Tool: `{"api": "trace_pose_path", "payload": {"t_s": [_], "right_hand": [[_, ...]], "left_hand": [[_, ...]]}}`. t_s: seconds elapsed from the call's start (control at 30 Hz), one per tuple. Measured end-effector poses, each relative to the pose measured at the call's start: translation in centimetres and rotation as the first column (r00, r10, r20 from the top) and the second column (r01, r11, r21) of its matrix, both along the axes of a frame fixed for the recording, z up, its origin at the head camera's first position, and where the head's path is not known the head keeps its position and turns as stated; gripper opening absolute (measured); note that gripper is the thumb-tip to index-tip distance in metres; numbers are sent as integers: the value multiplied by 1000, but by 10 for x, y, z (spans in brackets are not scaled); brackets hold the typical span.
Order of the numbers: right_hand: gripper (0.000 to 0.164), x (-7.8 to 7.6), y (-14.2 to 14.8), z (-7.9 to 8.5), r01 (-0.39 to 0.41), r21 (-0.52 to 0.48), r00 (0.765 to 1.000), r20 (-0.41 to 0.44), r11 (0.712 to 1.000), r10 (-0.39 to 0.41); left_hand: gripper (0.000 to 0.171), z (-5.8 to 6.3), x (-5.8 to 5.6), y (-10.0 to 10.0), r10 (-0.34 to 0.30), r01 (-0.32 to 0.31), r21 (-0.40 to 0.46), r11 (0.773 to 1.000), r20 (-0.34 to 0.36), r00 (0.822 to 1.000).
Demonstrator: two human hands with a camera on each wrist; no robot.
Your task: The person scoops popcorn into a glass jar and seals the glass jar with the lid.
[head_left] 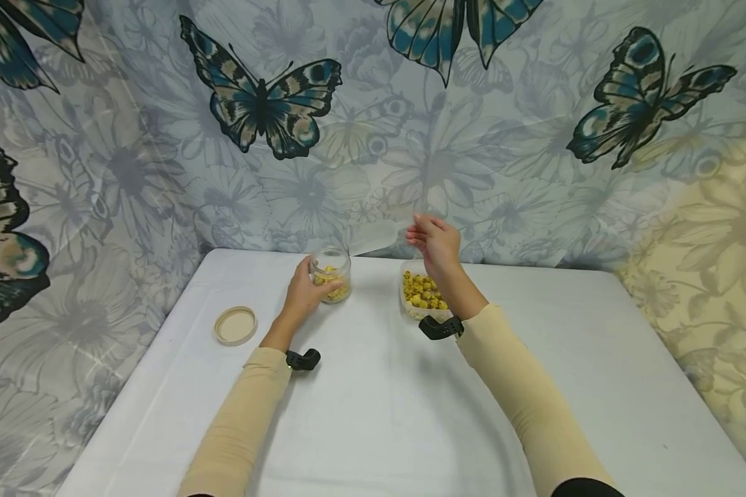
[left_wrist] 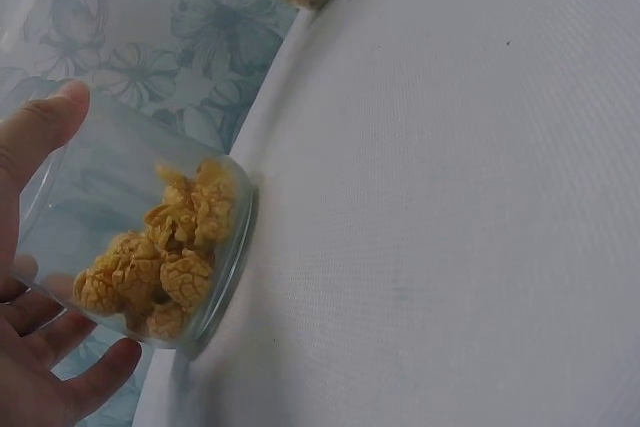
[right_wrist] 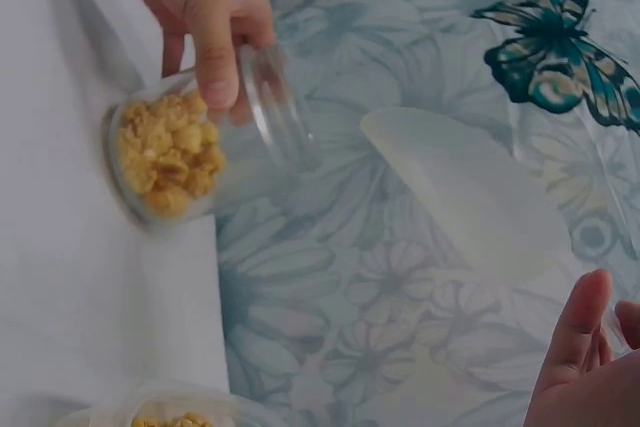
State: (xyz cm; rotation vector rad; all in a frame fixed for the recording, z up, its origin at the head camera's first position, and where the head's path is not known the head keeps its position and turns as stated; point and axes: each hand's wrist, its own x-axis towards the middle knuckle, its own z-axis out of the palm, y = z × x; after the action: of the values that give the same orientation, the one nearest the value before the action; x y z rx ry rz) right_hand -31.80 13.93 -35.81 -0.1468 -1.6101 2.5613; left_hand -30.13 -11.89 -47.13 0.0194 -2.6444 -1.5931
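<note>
1. Head view, centre of the frame: the left hand (head_left: 300, 293) is curled around the glass jar (head_left: 347, 273), thumb across its near side. Popcorn lies in the lower part of the jar.
2. Right of centre, the right hand (head_left: 436, 241) is raised, its fingers closed narrowly at the end of a translucent scoop (head_left: 375, 237). The scoop reaches leftward from the fingers, its far end near the jar's mouth.
3. Below the right hand, a clear plastic container (head_left: 416, 313) of yellow popcorn stands on the white table (head_left: 360, 414), partly hidden by the wrist.
4. Left of centre, a round lid (head_left: 235, 326) lies on the table, apart from the jar.
5. Left wrist view: the jar fills the left side, the thumb against its wall and fingers below; popcorn gathers near its base.
6. Right wrist view: the jar is at upper left, the scoop right of centre, the right hand at lower right and the container's edge at lower left.
</note>
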Motion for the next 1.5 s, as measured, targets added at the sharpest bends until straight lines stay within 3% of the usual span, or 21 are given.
{"api": "trace_pose_path", "payload": {"t_s": [0.57,0.83,1.13,1.5], "right_hand": [[22,8,16,-2,-3,-72,1000,13,997,4],[44,9,21,-6,6,-61,1000,30,998,-4],[17,9,28,-8,4,-108,999,39,994,0],[10,18,46,-5,-10,-130,1000,25,991,14]], "left_hand": [[98,4,-1,0,6,-6,18,1000,-15,1000],[98,3,-1,0,-7,7,12,1000,-12,1000],[100,1,1,-2,-9,8,16,1000,22,1000],[101,8,4,-5,-33,33,2,999,-24,999]]}}
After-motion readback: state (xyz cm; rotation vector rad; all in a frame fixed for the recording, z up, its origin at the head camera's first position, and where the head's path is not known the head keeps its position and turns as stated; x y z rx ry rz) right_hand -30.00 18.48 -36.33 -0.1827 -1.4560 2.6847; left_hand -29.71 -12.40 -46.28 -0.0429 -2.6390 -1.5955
